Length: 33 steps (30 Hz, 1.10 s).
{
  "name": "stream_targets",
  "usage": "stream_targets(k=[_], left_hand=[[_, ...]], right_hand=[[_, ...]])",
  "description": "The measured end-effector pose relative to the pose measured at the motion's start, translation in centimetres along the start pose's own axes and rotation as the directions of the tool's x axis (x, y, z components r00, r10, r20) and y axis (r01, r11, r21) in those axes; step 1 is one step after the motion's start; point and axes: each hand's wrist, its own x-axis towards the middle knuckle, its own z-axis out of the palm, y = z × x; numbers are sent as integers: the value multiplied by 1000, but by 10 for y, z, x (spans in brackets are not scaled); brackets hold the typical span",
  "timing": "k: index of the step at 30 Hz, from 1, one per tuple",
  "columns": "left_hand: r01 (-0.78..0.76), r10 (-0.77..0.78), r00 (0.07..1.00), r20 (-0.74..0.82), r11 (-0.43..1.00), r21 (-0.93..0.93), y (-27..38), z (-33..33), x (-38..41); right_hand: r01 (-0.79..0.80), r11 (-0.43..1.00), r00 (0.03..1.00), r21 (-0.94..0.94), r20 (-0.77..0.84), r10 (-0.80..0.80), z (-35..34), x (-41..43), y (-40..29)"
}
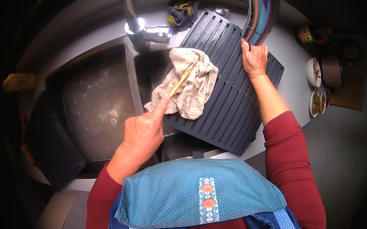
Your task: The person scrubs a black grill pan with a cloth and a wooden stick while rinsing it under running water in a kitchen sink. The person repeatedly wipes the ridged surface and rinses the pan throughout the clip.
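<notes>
A dark grey slatted panel (229,113) lies tilted across the right part of a double sink and the counter. Over its left part is spread a crumpled off-white cloth (196,99). My left hand (144,135) holds a thin yellowish stick (182,80), perhaps a chopstick, with the index finger stretched along it. The stick's far end presses into the cloth's folds. At the panel's upper right edge my right hand (256,60) grips it, thumb on the near face and fingertips partly hidden. Water wets the panel's upper slats.
Cloudy water fills the left sink basin (98,111). Another dark slatted panel (52,143) leans at its left. A chrome faucet (138,34) stands behind, and a curved metal pipe (257,18) hangs close above my right hand. Bowls of food (314,73) sit at right; dark gloves or rags (183,16) lie behind.
</notes>
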Motion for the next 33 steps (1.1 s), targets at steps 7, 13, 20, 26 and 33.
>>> stream_targets(k=[7, 13, 20, 26, 33], left_hand=[[-92, 120, 983, -139, 977, 192, 22, 10, 84], [-106, 134, 986, -96, 962, 253, 18, 3, 78], [-90, 46, 986, 158, 955, 284, 5, -74, -16], [79, -80, 994, 81, 997, 4, 4, -106, -39], [-54, 40, 983, 181, 996, 75, 10, -86, -31]], right_hand=[[52, 999, 992, -16, -112, -53, 6, -1, 1], [62, 997, 992, 37, -113, -57, 8, 0, -2], [35, 999, 992, 28, -121, -31, 6, 0, 4], [35, 999, 993, 14, -115, -33, 10, 1, 1], [42, 999, 993, 18, -113, -39, 8, 1, 2]])
